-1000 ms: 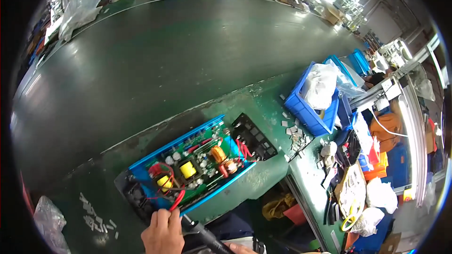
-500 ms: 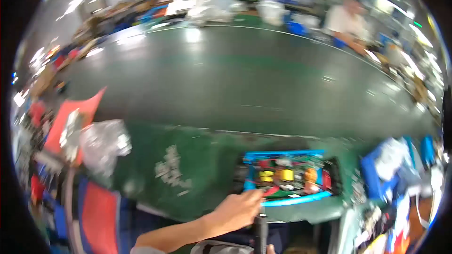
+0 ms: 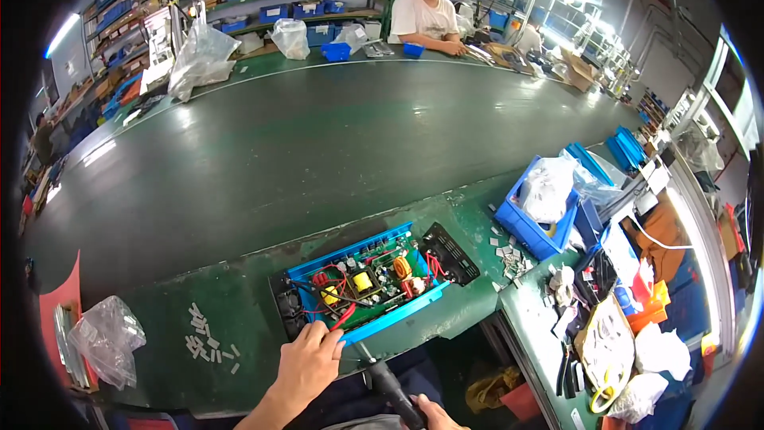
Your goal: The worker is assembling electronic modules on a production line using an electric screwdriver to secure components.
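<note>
An open blue metal case (image 3: 398, 314) with a packed circuit board (image 3: 374, 280) lies at a slant on the near edge of the green bench. Yellow transformers, an orange coil and red wires show inside. My left hand (image 3: 309, 362) is closed on the case's near wall by its left end, beside a thick red wire (image 3: 344, 317). Its fingertips are partly hidden. Below the near wall, my right hand (image 3: 436, 414) is shut on the black handle of a screwdriver (image 3: 391, 392), at the lower edge. The metal shaft points up toward the wall. A black vented end panel (image 3: 450, 253) sits at the case's right end.
Small pale flat pieces (image 3: 208, 342) lie left of the case, others (image 3: 509, 259) to its right. A blue bin (image 3: 529, 219) holds plastic bags. A clear bag (image 3: 111, 338) lies far left. Behind runs a wide dark belt (image 3: 318, 151); a person (image 3: 427, 12) sits across it.
The view has swung to the right, so the case now appears farther left and slanted. My left hand is still at its near wall. The screwdriver now appears tilted rather than upright.
</note>
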`<action>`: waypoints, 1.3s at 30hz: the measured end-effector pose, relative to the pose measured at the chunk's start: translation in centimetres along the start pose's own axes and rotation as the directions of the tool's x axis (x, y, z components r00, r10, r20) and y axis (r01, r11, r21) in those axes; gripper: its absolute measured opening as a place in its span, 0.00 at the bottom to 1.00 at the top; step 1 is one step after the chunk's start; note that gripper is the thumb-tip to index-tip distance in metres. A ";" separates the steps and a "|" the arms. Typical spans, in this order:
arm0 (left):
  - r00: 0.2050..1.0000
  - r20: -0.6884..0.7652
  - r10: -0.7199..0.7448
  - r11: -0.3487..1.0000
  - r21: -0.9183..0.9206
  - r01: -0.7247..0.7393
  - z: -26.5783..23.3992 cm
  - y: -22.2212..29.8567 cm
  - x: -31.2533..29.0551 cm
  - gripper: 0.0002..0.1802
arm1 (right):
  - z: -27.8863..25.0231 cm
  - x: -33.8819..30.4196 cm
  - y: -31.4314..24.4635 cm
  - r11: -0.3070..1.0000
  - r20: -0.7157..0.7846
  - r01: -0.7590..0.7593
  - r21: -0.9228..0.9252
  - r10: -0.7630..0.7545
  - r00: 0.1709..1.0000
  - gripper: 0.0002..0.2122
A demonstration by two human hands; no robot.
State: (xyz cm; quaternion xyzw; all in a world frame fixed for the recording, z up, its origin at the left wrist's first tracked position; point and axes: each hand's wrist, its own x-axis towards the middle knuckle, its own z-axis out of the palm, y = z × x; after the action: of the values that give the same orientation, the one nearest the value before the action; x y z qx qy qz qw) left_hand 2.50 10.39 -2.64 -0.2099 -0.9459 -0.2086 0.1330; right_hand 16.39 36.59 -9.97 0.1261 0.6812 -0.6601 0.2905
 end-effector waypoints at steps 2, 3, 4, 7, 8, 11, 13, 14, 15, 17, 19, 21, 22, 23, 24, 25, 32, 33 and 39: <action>0.999 -0.025 -0.030 1.000 0.002 0.030 0.2 0.3 -0.3 0.10 | -0.4 -1.6 -1.4 0.994 -0.070 -0.103 0.047 0.106 0.992 0.28; 0.997 -0.052 -0.057 0.998 -0.002 0.057 0.1 0.4 -0.4 0.10 | -1.2 -1.5 -0.8 0.999 -0.038 -0.027 0.044 0.028 0.999 0.27; 0.993 -0.080 -0.087 0.996 -0.004 0.087 0.0 0.5 -0.5 0.10 | -2.0 -1.0 0.3 0.998 -0.001 0.049 0.044 -0.049 0.999 0.27; 0.981 -0.116 -0.156 0.988 -0.019 0.155 -0.6 1.0 -0.5 0.10 | -0.9 0.0 0.6 0.985 -0.335 0.143 0.098 -0.102 0.937 0.24; 0.978 -0.129 -0.166 0.986 -0.020 0.165 -0.9 1.1 -0.7 0.11 | -1.7 -0.5 -1.2 0.930 -0.183 -0.012 0.366 0.085 0.980 0.23; 0.970 -0.190 -0.150 0.987 -0.090 0.135 -0.5 1.4 -0.5 0.12 | -2.5 0.3 -0.4 0.912 -0.384 0.152 0.382 0.007 0.923 0.23; 0.956 -0.246 -0.157 0.984 -0.127 0.129 -0.3 1.4 -0.7 0.11 | -3.2 1.5 0.9 0.815 -0.429 0.183 0.549 0.087 0.899 0.25; 0.951 -0.272 -0.149 0.982 -0.149 0.111 0.1 1.3 -0.7 0.11 | -3.0 1.0 -0.2 0.817 -0.410 0.222 0.532 0.019 0.912 0.26; 0.949 -0.270 -0.164 0.980 -0.157 0.124 -0.3 1.4 -0.9 0.10 | -2.8 1.6 -0.7 0.786 -0.487 0.290 0.546 0.017 0.873 0.27; 0.938 -0.291 -0.191 0.979 -0.128 0.160 -0.6 1.1 -1.6 0.10 | -3.5 2.2 -1.0 0.757 -0.412 0.332 0.562 -0.092 0.906 0.24; 0.932 -0.310 -0.188 0.980 -0.122 0.158 -1.1 1.5 -1.7 0.09 | -5.0 3.3 0.9 0.729 -0.371 0.303 0.614 -0.071 0.926 0.21; 0.935 -0.293 -0.202 0.977 -0.124 0.173 -1.0 1.4 -1.6 0.09 | -4.8 4.1 0.3 0.769 -0.535 0.384 0.511 -0.066 0.842 0.20; 0.935 -0.289 -0.205 0.977 -0.122 0.176 -0.8 1.4 -1.5 0.09 | -4.7 4.4 0.0 0.769 -0.532 0.379 0.514 -0.061 0.844 0.20; 0.940 -0.280 -0.195 0.979 -0.122 0.166 -0.5 1.3 -1.4 0.09 | -4.6 4.5 -0.3 0.766 -0.557 0.409 0.496 -0.080 0.827 0.19; 0.945 -0.271 -0.183 0.980 -0.123 0.155 -0.2 1.3 -1.2 0.10 | -4.6 4.6 -0.4 0.762 -0.583 0.437 0.477 -0.098 0.807 0.18; 0.946 -0.265 -0.185 0.980 -0.125 0.156 -0.1 1.4 -1.0 0.10 | -4.8 4.7 -0.2 0.764 -0.584 0.433 0.479 -0.091 0.807 0.18; 0.967 -0.225 -0.123 0.992 -0.048 0.115 0.5 1.9 0.2 0.10 | -4.9 4.2 -0.6 0.794 -0.557 0.440 0.419 -0.159 0.816 0.12; 0.970 -0.216 -0.112 0.994 -0.021 0.110 0.6 1.9 0.2 0.10 | -5.2 4.5 -0.1 0.795 -0.559 0.437 0.420 -0.153 0.815 0.12; 0.985 -0.141 -0.101 0.994 0.019 0.104 1.3 2.8 2.0 0.10 | -6.2 4.9 1.3 0.779 -0.579 0.490 0.392 -0.205 0.789 0.19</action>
State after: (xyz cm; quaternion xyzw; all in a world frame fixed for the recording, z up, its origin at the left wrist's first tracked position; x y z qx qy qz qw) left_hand 1.78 13.94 -2.19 -0.1441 -0.9465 -0.2169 0.1906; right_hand 11.71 41.70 -14.04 0.2356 0.5380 -0.8058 -0.0762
